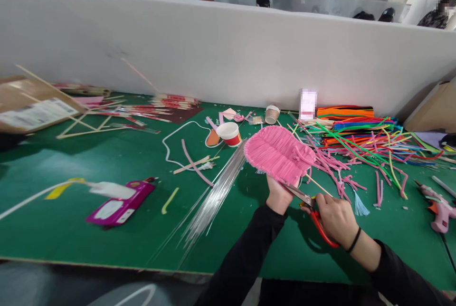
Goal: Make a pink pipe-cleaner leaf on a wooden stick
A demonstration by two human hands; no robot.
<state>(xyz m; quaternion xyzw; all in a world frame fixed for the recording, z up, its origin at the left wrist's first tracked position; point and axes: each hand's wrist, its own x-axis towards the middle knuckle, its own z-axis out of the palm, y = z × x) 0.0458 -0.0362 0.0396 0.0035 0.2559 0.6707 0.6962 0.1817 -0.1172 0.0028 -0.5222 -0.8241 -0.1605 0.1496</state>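
Observation:
My left hand (280,195) grips the lower edge of a pink fan-shaped piece made of pipe cleaners (278,153), held up over the green table (107,230). My right hand (335,218) is closed round red-handled scissors (309,204), whose blades point left at the bottom of the pink piece beside my left fingers. A thin wooden stick (318,186) pokes out from under the pink piece towards the right.
A bundle of silver wires (213,196) lies left of my arms. A pile of coloured pipe cleaners (359,137) sits at the right, a pink glue gun (440,208) at the far right. Paper cups (230,133), a magenta package (119,204) and a white partition wall (213,49) are also here.

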